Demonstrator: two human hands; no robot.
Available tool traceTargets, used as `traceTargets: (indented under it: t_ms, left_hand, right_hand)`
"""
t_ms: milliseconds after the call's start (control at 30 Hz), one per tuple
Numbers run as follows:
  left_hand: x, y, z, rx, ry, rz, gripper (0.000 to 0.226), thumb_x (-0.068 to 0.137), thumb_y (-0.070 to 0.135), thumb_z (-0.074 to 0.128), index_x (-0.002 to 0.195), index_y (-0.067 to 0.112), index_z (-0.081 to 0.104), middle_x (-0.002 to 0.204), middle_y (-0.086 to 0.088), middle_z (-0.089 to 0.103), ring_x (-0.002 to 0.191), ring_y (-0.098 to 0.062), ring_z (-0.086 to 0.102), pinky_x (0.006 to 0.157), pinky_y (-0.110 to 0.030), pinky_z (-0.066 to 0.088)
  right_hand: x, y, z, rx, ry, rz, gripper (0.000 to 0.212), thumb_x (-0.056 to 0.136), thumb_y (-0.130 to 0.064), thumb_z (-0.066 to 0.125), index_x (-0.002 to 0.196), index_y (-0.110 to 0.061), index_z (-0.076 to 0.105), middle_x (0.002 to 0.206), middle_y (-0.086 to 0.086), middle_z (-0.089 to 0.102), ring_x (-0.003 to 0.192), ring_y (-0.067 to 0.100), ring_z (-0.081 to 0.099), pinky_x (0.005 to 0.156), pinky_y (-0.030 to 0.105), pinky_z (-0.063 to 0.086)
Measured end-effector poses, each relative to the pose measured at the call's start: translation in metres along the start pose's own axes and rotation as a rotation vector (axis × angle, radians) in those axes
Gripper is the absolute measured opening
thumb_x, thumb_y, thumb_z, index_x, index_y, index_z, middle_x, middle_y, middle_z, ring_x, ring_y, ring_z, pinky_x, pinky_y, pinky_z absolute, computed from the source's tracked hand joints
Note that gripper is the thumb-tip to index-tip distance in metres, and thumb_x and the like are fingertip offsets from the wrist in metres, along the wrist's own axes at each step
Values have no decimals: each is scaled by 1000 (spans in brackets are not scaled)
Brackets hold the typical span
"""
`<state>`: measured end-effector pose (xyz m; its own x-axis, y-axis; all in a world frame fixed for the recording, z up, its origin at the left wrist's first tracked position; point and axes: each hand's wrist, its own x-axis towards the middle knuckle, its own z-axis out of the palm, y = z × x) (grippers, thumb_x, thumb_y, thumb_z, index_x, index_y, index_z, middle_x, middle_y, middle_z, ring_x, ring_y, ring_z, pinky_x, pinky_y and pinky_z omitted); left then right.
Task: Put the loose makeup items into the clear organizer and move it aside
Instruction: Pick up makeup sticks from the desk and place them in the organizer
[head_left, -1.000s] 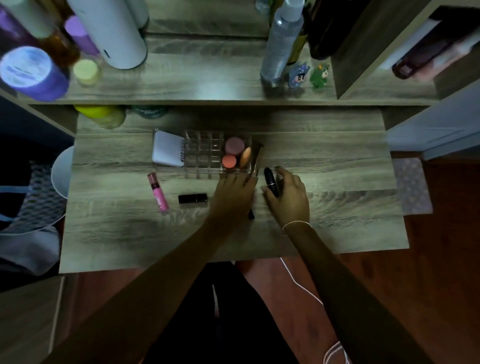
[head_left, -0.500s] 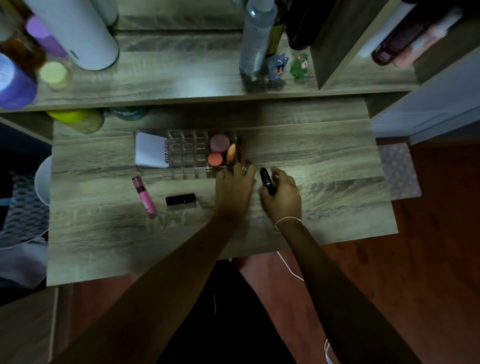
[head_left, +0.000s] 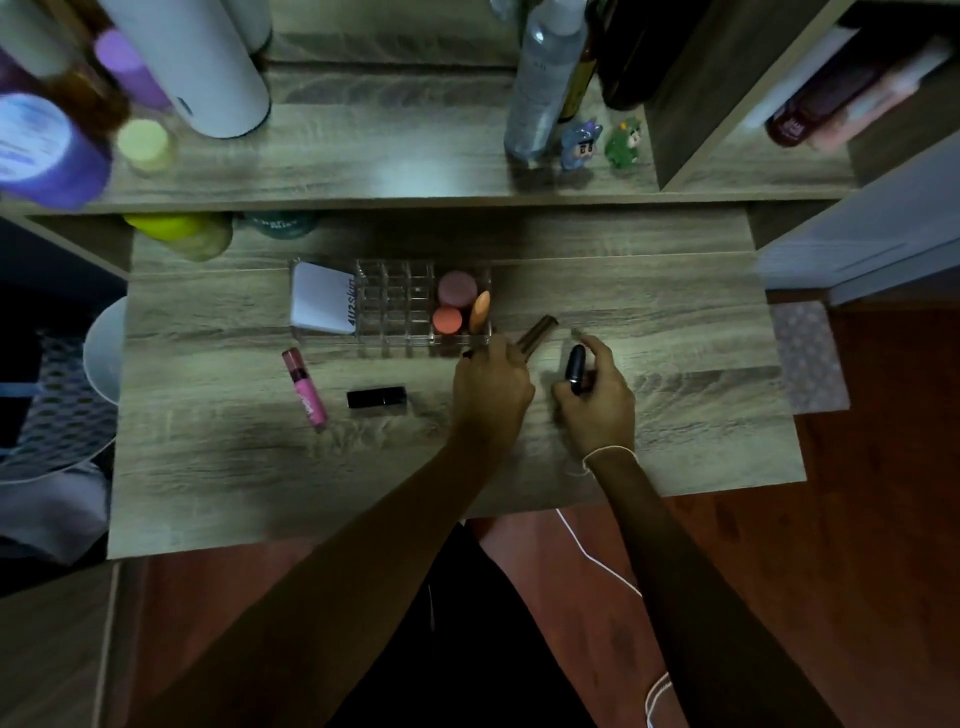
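Head view: clear organizer (head_left: 395, 304) sat at the bench (head_left: 675, 332) back, already holding sponges and a white compact. Left hand (head_left: 491, 387) grip closed on a brown tube (head_left: 537, 332), right hand (head_left: 597, 400) on a black tube (head_left: 574, 362). Pink tube (head_left: 305, 389) and black lipstick (head_left: 376, 398) remained loose. Dim, blurred; fingertips unclear.

I can't see the lower end of the brown tube (head_left: 537, 332) inside my left hand (head_left: 491, 387). My right hand (head_left: 597, 402) covers the black tube's (head_left: 574, 362) base. The upper-shelf bottles (head_left: 540, 78) run off the top edge, blurred.
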<state>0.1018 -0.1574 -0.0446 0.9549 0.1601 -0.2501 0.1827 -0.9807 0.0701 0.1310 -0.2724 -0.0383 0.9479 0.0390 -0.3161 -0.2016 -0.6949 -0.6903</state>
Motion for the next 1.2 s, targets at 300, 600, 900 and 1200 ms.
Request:
traceTargets:
  t_ms: [300,600,900,1200]
  left_hand:
    - [-57,-53,-19,-471,312,-157,29,87,17,62,114,7,61,106,-17,65,93,-30,61,77,-37,51]
    - [-30,-148,-45,-700,410,-300,23,88,17,65,110,13,62,108,-8,67,100,-20,61,82,-26,46]
    - [7,-169,-57,-829,416,-287,13,86,10,66,98,3,64,92,-15,71,82,-19,64,69,-23,44]
    - [28,-172,-59,-717,333,-323,15,86,6,63,102,2,64,100,-17,71,94,-31,67,85,-46,55]
  right_hand:
    - [-7,-47,2,75,23,-179,49,79,-11,69,122,-25,51,109,8,66,92,21,65,84,32,55]
    - [3,-134,37,129,-27,-500,28,79,-18,77,93,-26,54,83,-20,59,73,-16,57,68,-5,41]
    - [29,-162,91,-125,-111,-473,26,80,-12,74,105,-12,65,100,10,73,91,21,69,81,33,59]
    - [37,-166,105,-286,-82,-462,18,80,-2,67,96,0,62,95,24,70,89,39,66,75,41,54]
